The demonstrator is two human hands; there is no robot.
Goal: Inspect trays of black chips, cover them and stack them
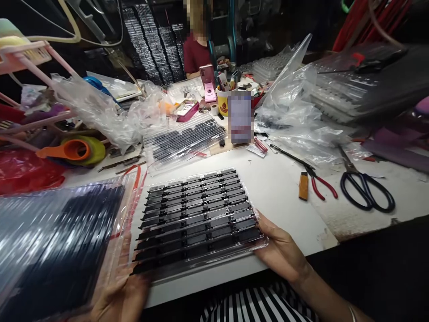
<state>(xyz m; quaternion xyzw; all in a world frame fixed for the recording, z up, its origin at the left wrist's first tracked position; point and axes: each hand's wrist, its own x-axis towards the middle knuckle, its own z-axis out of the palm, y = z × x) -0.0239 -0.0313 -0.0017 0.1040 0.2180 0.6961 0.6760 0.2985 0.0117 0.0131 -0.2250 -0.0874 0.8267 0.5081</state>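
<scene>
A clear plastic tray [197,219] of black strips, with comb-like rows of fine teeth along them, lies tilted in front of me. My right hand [283,248] grips its right edge, thumb along the side and fingers underneath. At the lower left corner is my left hand [122,293], blurred, its fingers curled at the tray's edge and partly hidden. Close beside that hand, on the left, a stack of clear trays [67,237] with dark strips shows smeared by motion.
Behind lies another clear tray of black strips [187,138]. Scissors [367,190], red-handled pliers [320,183] and an orange-brown block [303,185] rest at the right. Plastic bags [295,107], a yellow pen cup [223,100] and an orange tape dispenser-like piece [72,150] stand farther back. A person in a dark red top [197,53] is across the table.
</scene>
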